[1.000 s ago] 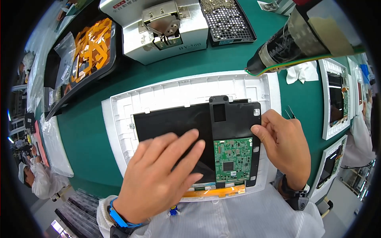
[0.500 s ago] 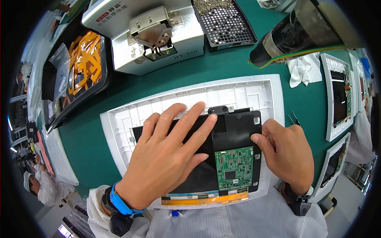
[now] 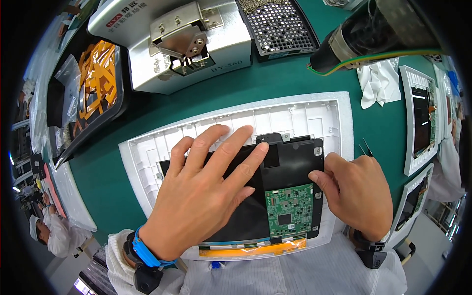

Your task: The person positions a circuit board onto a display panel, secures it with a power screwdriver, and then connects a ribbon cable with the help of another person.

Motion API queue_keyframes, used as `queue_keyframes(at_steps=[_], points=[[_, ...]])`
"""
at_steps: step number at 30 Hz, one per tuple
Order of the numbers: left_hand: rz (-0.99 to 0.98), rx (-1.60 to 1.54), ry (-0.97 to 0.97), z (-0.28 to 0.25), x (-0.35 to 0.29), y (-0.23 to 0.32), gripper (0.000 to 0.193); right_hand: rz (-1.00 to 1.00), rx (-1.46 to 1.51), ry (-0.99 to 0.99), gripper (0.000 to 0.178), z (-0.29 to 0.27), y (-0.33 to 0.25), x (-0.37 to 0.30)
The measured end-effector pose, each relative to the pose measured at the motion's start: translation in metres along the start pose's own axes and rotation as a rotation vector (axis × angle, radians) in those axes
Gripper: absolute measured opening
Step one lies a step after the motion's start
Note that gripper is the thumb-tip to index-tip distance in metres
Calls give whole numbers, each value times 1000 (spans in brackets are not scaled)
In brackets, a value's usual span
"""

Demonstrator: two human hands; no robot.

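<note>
A black display panel [image 3: 290, 164] lies inside a white plastic frame [image 3: 300, 113] on the green table. A green circuit board [image 3: 290, 210] sits on the panel's lower right, and an orange strip [image 3: 253, 251] runs along its near edge. My left hand [image 3: 206, 189] rests flat on the panel with the fingers spread, reaching to its far edge. My right hand [image 3: 356, 191] presses its thumb and fingers against the panel's right edge beside the circuit board.
A grey metal machine [image 3: 182, 42] stands at the back, next to a perforated tray [image 3: 278, 24]. A black tray of orange strips [image 3: 93, 83] lies at far left. A powered screwdriver [image 3: 366, 34] hangs at top right over a white cloth [image 3: 376, 83]. More framed panels [image 3: 420, 118] lie at right.
My left hand has slid farther up across the panel toward its far edge. The panel now sits squarer in the white frame. My right hand stays at the right edge.
</note>
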State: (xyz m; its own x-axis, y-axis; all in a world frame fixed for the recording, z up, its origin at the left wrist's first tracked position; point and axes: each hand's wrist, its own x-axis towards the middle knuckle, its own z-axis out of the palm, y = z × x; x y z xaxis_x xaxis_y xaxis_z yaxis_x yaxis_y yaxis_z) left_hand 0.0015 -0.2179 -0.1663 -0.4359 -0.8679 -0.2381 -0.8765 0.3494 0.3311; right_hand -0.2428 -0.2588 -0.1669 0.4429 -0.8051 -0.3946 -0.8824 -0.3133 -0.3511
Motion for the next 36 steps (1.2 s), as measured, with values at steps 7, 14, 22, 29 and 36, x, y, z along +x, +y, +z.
queue_keyframes(at_steps=[7,14,22,29,36], points=[[18,-1,12,5,3,-2,70,10,-34,-5,35,-1,-1,0],[69,34,-35,5,3,8,78,31,-37,70,36,7,-1,-2],[129,-3,-47,15,3,15,77,-9,206,298,30,14,11,-10],[156,42,12,16,3,14,67,139,455,245,27,11,26,-43],[141,141,66,20,5,21,71,184,460,244,30,28,29,-63]])
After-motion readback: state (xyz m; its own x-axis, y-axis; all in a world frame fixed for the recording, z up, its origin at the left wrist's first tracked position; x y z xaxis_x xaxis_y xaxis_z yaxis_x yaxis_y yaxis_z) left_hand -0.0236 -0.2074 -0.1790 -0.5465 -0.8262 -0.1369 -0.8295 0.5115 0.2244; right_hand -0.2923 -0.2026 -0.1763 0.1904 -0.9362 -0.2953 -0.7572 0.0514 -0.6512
